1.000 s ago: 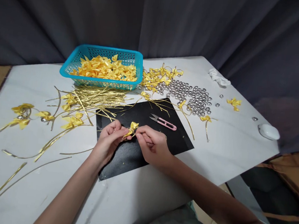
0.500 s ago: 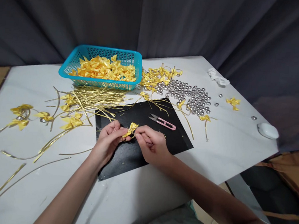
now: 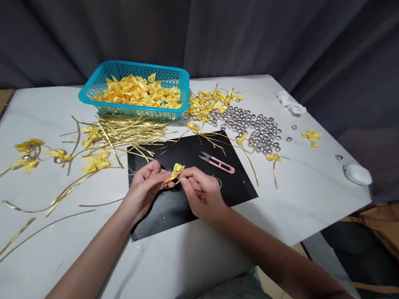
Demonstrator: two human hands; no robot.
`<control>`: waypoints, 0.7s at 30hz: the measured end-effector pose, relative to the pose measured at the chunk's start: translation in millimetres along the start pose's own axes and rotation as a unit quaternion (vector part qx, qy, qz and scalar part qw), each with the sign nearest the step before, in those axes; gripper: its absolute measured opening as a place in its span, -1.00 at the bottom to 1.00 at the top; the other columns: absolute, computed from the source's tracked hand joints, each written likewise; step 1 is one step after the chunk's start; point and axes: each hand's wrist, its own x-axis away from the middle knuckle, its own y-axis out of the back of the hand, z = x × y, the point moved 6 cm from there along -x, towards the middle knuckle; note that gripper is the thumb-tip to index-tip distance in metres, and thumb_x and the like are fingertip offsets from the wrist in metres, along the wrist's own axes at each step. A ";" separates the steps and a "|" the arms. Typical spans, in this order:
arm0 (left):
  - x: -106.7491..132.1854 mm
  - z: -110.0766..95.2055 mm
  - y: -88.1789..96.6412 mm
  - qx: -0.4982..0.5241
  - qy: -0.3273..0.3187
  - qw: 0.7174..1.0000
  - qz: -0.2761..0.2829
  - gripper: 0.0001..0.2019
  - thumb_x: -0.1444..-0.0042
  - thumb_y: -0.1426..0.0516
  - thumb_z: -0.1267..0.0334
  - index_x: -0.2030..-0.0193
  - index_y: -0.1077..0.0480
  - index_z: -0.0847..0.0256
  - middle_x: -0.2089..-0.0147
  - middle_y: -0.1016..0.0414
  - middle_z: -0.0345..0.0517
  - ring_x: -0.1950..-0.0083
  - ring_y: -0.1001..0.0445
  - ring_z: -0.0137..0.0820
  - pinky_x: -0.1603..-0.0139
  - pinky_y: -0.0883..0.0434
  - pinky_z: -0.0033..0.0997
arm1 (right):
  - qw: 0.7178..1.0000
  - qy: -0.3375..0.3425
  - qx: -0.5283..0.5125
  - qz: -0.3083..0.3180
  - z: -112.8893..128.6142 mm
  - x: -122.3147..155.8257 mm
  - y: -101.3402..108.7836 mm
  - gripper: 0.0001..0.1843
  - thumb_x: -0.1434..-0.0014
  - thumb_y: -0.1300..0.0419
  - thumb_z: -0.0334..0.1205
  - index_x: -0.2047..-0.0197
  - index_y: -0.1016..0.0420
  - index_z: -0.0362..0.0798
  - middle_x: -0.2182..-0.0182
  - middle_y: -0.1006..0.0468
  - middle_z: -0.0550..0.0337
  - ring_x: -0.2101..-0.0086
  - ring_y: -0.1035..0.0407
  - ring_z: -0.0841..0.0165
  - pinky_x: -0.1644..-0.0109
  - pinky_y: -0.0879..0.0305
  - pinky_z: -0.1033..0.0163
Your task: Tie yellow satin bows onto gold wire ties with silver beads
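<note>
Over the black mat, my left hand and my right hand both pinch a small yellow ribbon bow held between them. The fingers of each hand are closed on it. A thin gold wire loop shows just right of my right hand. Pink thread snips lie on the mat beyond my right hand.
A teal basket of yellow bows stands at the back. Gold twist wires are piled in front of it. Silver bells are spread at the right, and finished bows lie at the left. A white object sits near the right edge.
Both hands stay in place with the bow; only the fingers shift slightly around it.
</note>
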 end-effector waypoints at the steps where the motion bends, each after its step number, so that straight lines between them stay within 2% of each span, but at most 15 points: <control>1: -0.2 0.1 0.0 0.001 0.000 1.000 0.000 -0.62 0.26 -0.35 0.37 0.58 -0.15 0.23 0.61 -0.44 -0.31 0.57 -0.45 -0.59 0.52 -0.36 -0.73 | 1.000 -0.004 -0.004 -0.001 -0.4 -0.1 -0.2 -0.89 -0.21 0.00 -0.31 0.36 -0.27 -0.08 0.70 0.02 0.44 0.67 0.09 0.57 0.54 0.12 0.39; 12: 0.0 -0.6 0.0 -0.006 -0.015 1.000 0.000 -0.62 0.25 -0.35 0.37 0.57 -0.15 0.22 0.59 -0.46 -0.33 0.54 -0.47 -0.57 0.47 -0.37 -0.69 | 0.996 -0.050 -0.067 -0.009 -8.6 0.1 -3.7 -0.87 -0.21 -0.02 -0.27 0.37 -0.27 -0.09 0.68 0.06 0.43 0.65 0.12 0.57 0.54 0.15 0.39; 21: -1.4 0.4 2.2 0.005 -0.016 1.000 0.000 -0.62 0.24 -0.34 0.41 0.58 -0.14 0.23 0.59 -0.47 -0.31 0.55 -0.47 -0.58 0.49 -0.35 -0.72 | 0.990 -0.083 -0.117 0.010 -15.2 -4.9 -7.0 -0.83 -0.21 -0.02 -0.20 0.35 -0.28 -0.11 0.64 -0.01 0.41 0.64 0.12 0.59 0.59 0.18 0.43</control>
